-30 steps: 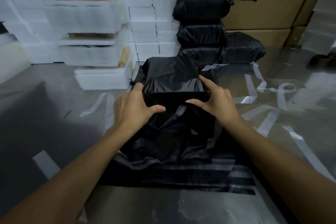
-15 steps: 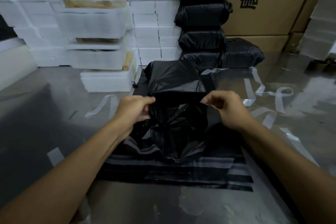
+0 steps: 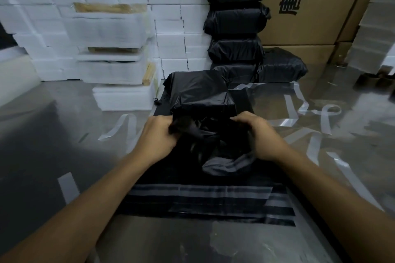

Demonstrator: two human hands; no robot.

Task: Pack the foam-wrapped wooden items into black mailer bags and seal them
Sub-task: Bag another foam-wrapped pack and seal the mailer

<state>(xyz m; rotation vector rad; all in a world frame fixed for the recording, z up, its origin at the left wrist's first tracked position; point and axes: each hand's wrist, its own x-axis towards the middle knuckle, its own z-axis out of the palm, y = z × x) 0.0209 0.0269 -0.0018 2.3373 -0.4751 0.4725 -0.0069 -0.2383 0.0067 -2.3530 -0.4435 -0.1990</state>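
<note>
A black mailer bag with a boxy item inside lies on the steel table, its open end bunched toward me. My left hand grips the loose plastic at the bag's left side. My right hand grips the crumpled flap on the right. Under the bag lies a pile of flat black mailer bags with grey adhesive strips. Foam-wrapped wooden items are stacked at the back left, with wood showing at their ends.
Sealed black parcels are piled against the back wall, one more lying beside them. Cardboard boxes stand at the back right, white foam blocks at the back left. Clear peel-off strips litter the table.
Both hands drew back from the top of the packed item to the bag's open end and gathered the loose plastic into their fingers. The flap is now bunched tighter between them.
</note>
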